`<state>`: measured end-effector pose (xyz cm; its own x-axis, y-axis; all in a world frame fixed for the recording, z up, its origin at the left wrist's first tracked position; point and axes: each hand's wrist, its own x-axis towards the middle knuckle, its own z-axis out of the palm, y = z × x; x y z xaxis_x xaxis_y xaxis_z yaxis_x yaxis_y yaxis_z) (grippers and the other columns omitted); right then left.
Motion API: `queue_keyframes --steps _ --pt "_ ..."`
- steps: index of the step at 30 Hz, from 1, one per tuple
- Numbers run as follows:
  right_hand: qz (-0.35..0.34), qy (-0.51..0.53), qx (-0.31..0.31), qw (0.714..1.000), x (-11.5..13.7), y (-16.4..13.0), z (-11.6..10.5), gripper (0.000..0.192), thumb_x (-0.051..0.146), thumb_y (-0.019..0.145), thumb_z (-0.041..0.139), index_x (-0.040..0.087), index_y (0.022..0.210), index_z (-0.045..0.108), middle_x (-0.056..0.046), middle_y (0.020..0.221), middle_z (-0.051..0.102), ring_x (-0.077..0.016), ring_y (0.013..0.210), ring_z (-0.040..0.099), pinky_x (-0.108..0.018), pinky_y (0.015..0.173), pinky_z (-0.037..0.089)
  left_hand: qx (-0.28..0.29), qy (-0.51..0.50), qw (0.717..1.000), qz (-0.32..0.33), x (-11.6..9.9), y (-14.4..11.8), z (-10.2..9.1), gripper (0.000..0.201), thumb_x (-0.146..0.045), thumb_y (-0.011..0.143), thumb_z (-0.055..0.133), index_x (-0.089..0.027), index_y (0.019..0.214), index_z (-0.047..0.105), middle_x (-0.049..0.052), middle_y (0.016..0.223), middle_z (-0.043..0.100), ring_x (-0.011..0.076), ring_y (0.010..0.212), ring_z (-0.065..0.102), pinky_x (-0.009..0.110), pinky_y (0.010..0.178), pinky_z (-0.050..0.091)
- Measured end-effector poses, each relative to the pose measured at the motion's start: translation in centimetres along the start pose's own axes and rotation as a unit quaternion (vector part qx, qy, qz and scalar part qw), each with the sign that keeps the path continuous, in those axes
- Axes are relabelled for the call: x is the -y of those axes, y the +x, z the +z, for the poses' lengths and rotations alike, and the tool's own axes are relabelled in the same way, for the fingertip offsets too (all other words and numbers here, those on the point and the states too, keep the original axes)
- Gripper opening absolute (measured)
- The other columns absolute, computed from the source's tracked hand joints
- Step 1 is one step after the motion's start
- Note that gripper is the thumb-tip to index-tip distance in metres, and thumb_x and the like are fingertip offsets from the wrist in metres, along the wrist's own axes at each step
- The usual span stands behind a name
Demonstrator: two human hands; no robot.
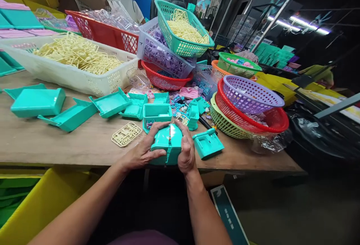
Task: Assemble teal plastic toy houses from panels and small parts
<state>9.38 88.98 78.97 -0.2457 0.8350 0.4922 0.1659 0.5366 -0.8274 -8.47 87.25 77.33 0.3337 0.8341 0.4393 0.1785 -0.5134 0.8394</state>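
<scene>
Wooden bench (pixel 70 144) under bright shop lights: both hands clamp a teal plastic case (pixel 166 144) at its near edge, left hand (pixel 142 151) gripping one half, right hand (pixel 186 151) the other, thumbs on top. It looks like the halves are being pressed shut, though the seam is partly hidden. Just beyond the fingertips sits an open teal box (pixel 156 114); a cream parts frame (pixel 126 134) lies left, stacked baskets (pixel 247 106) right.

Small plastic-toy assembly workshop: baskets (pixel 247 99) & crates (pixel 73 74) of moulded parts are piling up along the counter's (pixel 70 144) far edge, teal shells (pixel 38 102) are lying loose, other workers are sitting opposite, w/ strip lights (pixel 298 26) glowing overhead.
</scene>
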Motion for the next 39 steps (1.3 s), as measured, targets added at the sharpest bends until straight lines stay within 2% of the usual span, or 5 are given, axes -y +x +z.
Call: queue_keyframes --steps 12,18,33,36,39 --pt "0.007 -0.047 -0.021 0.999 1.5 0.7 0.5 0.052 0.038 0.103 0.026 0.01 0.138 0.053 -0.013 0.134 0.057 -0.0206 0.128 0.052 -0.036 0.113 0.039 -0.02 -0.039 0.998 -0.037 0.2 0.1 -0.4 0.068 -0.063 0.091 0.051 -0.031 0.148 0.033 0.007 0.148 0.038 0.0318 0.132 0.039 0.041 0.11 0.032" --pt "0.011 -0.08 -0.016 0.997 2.5 0.8 0.6 0.053 0.038 0.101 0.029 0.009 0.137 0.054 -0.015 0.129 0.058 -0.0233 0.123 0.054 -0.038 0.108 0.043 -0.039 -0.051 0.997 -0.052 0.3 -0.4 -0.1 0.073 -0.065 0.089 0.052 -0.029 0.148 0.031 0.009 0.15 0.037 0.0334 0.133 0.039 0.045 0.111 0.032" --pt "0.014 -0.052 -0.007 0.999 1.3 1.2 -0.5 0.051 0.04 0.104 0.023 0.017 0.139 0.053 -0.013 0.134 0.057 -0.0216 0.13 0.05 -0.041 0.113 0.04 -0.036 -0.032 0.995 -0.092 0.0 0.7 0.0 0.081 -0.075 0.088 0.041 -0.024 0.151 0.032 0.011 0.157 0.034 0.0348 0.141 0.033 0.049 0.119 0.022" --pt "0.017 -0.049 -0.006 0.999 1.1 1.6 -0.8 0.049 0.041 0.105 0.024 0.02 0.135 0.056 -0.011 0.13 0.06 -0.0207 0.127 0.052 -0.041 0.112 0.04 -0.038 -0.06 0.991 -0.116 0.1 1.0 0.0 0.08 -0.074 0.088 0.04 -0.025 0.151 0.033 0.01 0.159 0.032 0.0346 0.142 0.033 0.049 0.12 0.022" --pt "0.019 -0.042 -0.006 0.999 1.0 2.0 -1.0 0.048 0.041 0.105 0.024 0.02 0.129 0.06 -0.01 0.126 0.063 -0.0205 0.124 0.055 -0.041 0.111 0.042 -0.047 -0.115 0.983 -0.137 0.6 1.2 -0.1 0.082 -0.075 0.088 0.039 -0.023 0.152 0.034 0.012 0.155 0.04 0.0349 0.142 0.035 0.05 0.119 0.025"
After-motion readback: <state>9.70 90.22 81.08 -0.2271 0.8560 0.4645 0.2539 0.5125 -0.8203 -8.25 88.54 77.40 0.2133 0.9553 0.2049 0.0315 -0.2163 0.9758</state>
